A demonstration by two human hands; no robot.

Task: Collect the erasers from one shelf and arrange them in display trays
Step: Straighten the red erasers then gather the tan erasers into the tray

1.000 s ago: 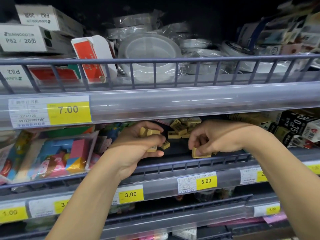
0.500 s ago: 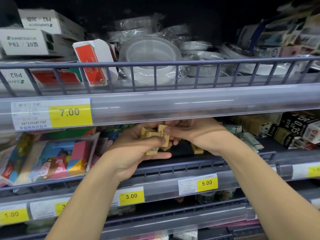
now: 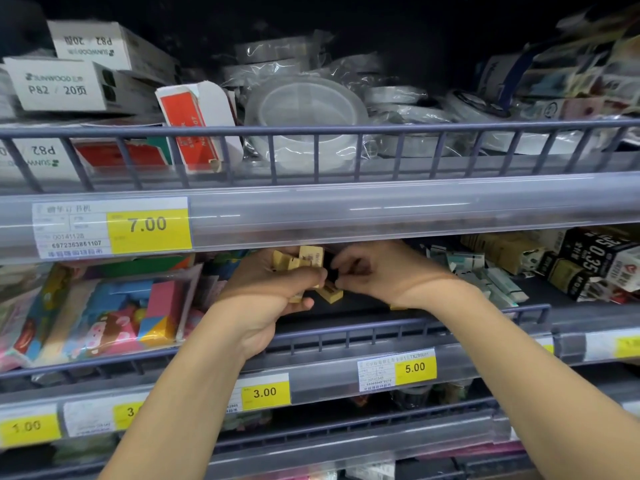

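Observation:
Small yellow erasers (image 3: pixel 300 260) are bunched in my left hand (image 3: pixel 277 289), which grips them at the middle shelf (image 3: pixel 363 332) just under the upper price rail. One more yellow eraser (image 3: pixel 331 293) sits just below that hand's fingertips, and I cannot tell whether it is held or lying on the shelf. My right hand (image 3: pixel 381 271) is close beside the left, fingers curled with thumb against them, and no eraser shows in it. A yellow scrap of another eraser (image 3: pixel 398 307) peeks out under my right wrist.
Colourful packaged eraser sets (image 3: pixel 114 317) fill the shelf to the left. Dark boxes of pen refills (image 3: pixel 588 265) and pale packets (image 3: pixel 498 278) lie to the right. Tape rolls (image 3: pixel 308 116) and white boxes (image 3: pixel 69 84) crowd the upper shelf. A low rail fronts each shelf.
My right hand picked an eraser off the shelf, carried it left to my left hand's bunch, and has now drawn slightly back. The view shifted a little right.

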